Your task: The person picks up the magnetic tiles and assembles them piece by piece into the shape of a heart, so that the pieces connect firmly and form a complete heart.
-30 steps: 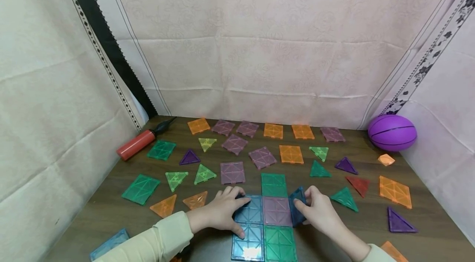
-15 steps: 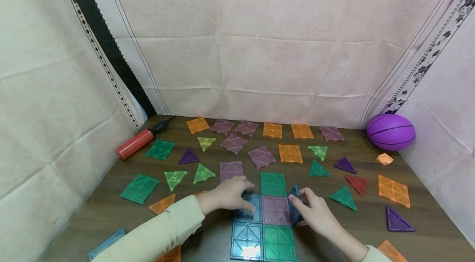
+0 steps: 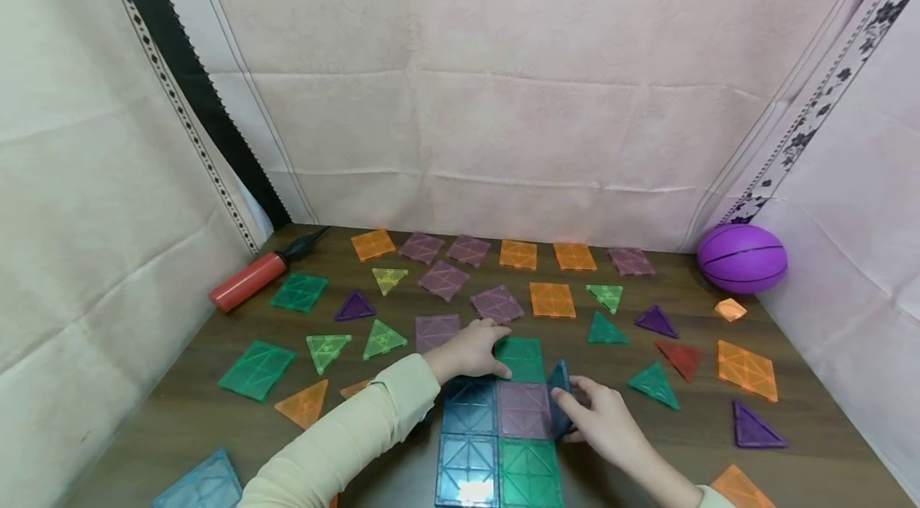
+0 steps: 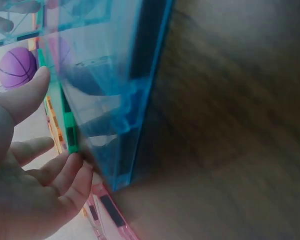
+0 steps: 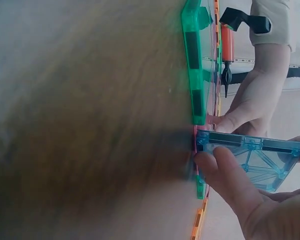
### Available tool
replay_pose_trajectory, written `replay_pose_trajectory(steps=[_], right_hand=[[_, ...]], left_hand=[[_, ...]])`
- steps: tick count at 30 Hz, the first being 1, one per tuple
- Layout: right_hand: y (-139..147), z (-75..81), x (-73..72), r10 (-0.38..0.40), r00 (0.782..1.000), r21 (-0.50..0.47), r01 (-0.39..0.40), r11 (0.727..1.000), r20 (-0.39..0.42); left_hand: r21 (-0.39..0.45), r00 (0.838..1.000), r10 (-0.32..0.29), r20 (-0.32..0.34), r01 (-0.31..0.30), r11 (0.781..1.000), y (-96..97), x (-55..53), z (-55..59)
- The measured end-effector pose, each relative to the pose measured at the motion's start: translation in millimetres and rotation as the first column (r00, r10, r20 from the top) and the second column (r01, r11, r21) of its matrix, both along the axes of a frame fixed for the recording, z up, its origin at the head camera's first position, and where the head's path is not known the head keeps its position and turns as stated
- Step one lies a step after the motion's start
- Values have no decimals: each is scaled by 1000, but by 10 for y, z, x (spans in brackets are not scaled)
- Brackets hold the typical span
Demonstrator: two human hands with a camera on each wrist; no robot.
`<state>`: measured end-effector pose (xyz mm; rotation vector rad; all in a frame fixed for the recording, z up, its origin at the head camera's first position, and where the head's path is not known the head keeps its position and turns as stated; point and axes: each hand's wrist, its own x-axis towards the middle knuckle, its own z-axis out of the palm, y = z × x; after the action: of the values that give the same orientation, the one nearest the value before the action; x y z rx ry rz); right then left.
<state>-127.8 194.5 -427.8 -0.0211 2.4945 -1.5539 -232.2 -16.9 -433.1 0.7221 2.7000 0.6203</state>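
Observation:
A clear blue square magnetic tile [image 3: 560,398] stands tilted upright at the right edge of a flat purple tile [image 3: 523,410]. My right hand [image 3: 602,418] pinches that blue tile [image 5: 257,157] between thumb and fingers. At the far green tile [image 3: 525,359], my left hand [image 3: 472,350] lies along the left side, fingers and thumb spread. The left wrist view shows the hand's fingertips [image 4: 76,159] touching or very near the green tile's edge. Two blue tiles [image 3: 469,408] lie flat left of the purple one, and another green tile [image 3: 530,472] lies nearest me.
Loose square and triangular tiles spread over the wooden table [image 3: 604,480]. A red hand pump [image 3: 247,282] lies at the back left, a purple ball [image 3: 742,259] at the back right. Another blue tile [image 3: 201,484] is beside my left sleeve. Fabric curtains [image 3: 460,125] wall the table.
My left hand has left the flat blue tiles and moved away from me to the far green tile. My right hand keeps holding the blue tile, which now stands steeper.

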Motion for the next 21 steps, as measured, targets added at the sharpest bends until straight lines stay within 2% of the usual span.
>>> replay_pose_trajectory(steps=[3,8,11,14,18,21], right_hand=[[0,-12,-7,11,1000,-3,-11,1000,3],[11,-32,-14,6,1000,14,-6,1000,-9],[14,-38,-14,5,1000,15,-5,1000,-8],[15,-40,-11,8,1000,21,-8,1000,-6],[15,-35,-4,8,1000,29,-7,1000,-19],[9,-28,2,1,1000,31,-1,1000,-25]], left_hand=[[-53,999,-9,-37,7,999,33,6,4],[-37,997,5,-75,-8,999,83,18,3],[33,997,34,-63,-32,999,87,22,-12],[150,998,63,-27,-59,987,67,28,-21],[321,996,87,13,-86,943,39,41,-14],[403,994,103,21,-102,910,32,61,1]])
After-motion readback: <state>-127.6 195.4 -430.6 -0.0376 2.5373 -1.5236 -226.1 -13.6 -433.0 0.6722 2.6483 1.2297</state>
